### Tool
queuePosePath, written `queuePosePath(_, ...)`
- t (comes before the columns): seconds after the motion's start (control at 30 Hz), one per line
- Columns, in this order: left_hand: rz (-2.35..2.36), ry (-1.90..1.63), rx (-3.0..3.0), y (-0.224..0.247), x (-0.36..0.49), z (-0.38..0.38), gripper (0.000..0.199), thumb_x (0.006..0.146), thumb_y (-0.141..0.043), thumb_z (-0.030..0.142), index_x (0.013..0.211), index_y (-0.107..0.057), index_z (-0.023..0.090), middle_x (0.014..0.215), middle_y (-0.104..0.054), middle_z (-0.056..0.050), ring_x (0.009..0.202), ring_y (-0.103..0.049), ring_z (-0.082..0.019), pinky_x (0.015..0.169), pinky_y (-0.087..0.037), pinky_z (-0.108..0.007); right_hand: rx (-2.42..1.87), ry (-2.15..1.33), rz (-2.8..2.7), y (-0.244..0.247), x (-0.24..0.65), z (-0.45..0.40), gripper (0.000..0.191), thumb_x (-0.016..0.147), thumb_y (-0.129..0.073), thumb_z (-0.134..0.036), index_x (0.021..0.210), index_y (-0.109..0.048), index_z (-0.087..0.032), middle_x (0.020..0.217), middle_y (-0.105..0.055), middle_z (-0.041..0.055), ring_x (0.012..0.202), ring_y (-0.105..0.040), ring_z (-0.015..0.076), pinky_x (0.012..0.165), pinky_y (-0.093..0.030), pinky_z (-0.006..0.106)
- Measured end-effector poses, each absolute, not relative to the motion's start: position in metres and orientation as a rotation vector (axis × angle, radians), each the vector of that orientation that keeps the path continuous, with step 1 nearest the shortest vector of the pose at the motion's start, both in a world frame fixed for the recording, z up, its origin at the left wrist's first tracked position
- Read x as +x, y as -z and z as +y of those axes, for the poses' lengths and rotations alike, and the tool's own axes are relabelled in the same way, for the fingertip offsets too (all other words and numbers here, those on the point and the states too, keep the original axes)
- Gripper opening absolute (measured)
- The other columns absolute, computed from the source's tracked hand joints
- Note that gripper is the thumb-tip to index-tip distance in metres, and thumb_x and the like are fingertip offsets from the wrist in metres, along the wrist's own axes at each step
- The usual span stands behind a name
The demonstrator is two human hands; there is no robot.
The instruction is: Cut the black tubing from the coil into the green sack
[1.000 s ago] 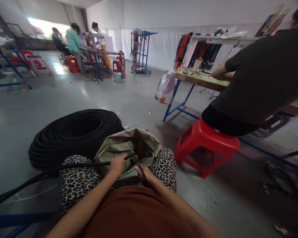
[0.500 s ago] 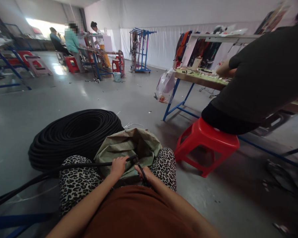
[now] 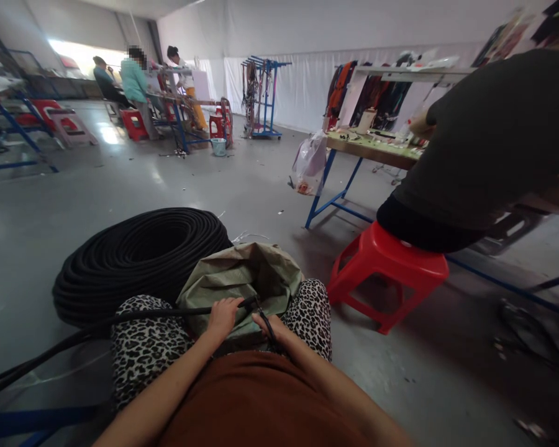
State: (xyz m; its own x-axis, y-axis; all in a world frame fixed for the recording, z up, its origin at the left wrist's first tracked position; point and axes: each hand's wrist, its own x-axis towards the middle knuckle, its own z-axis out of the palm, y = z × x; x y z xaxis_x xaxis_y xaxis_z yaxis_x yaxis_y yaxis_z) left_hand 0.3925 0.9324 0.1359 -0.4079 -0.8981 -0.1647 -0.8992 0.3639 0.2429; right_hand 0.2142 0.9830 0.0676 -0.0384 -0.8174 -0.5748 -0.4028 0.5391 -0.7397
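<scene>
Head view. The landmark is the sack (image 3: pixel 218 276), a green open-mouthed bag standing between the wearer's knees in patterned trousers (image 3: pixel 151 354). The left hand (image 3: pixel 222 315) is positioned over the sack's near left side, fingers closed around a black cord (image 3: pixel 193 311). The cord enters from the lower left, crosses the left knee, passes through this grip and ends above the sack's opening. The right hand (image 3: pixel 272 328) is positioned over the sack's near right side, fingers wrapped around the handles of dark scissors (image 3: pixel 270 336). The blades point up toward the cord's free end; contact between the two cannot be determined.

A large coil (image 3: pixel 116 279) of black cord lies on the floor to the left of the sack, just beside it. A red stool (image 3: pixel 400 256) stands to the right of the sack, supporting a seated co-worker (image 3: pixel 484 143) in a dark shirt. Beyond the sack, to the right, is a worktable (image 3: pixel 372 149) with a plastic bag (image 3: pixel 310 162) at its near corner. A blue rack (image 3: pixel 272 102) stands well beyond the sack.
</scene>
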Motion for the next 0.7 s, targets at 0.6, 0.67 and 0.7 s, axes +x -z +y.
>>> queuePosePath(0.6,2.612,-0.379,-1.685,-0.125,0.390,0.929,0.041,0.091,-0.039,0.018,0.126,-0.059,0.028,0.118,-0.068,-0.006,0.107,-0.059,-0.021,0.086,-0.038,-0.034,-1.146,0.449,1.808,-0.081,0.215,0.983,0.051,0.087,-0.055,-0.054,0.064,-0.069,-0.010,0.056,-0.057,0.0043,0.059,-0.055,0.0139,0.051,-0.033,0.021)
queuePosePath(0.67,2.597,-0.376,-1.682,-0.127,0.390,0.928,0.041,0.091,-0.039,0.019,0.126,-0.059,0.028,0.117,-0.068,-0.006,0.107,-0.059,-0.021,0.086,-0.039,-0.034,-1.141,0.436,1.829,-0.080,0.216,0.983,0.050,0.086,-0.056,-0.053,0.065,-0.069,-0.010,0.056,-0.056,0.0039,0.059,-0.055,0.0137,0.050,-0.031,0.021)
queuePosePath(0.7,2.587,-0.378,-1.678,-0.128,0.389,0.928,0.041,0.091,-0.039,0.019,0.126,-0.059,0.028,0.117,-0.068,-0.006,0.107,-0.059,-0.021,0.087,-0.039,-0.034,-1.146,0.428,1.841,-0.079,0.217,0.983,0.049,0.086,-0.056,-0.052,0.065,-0.069,-0.009,0.056,-0.056,0.0039,0.059,-0.055,0.0137,0.049,-0.030,0.021)
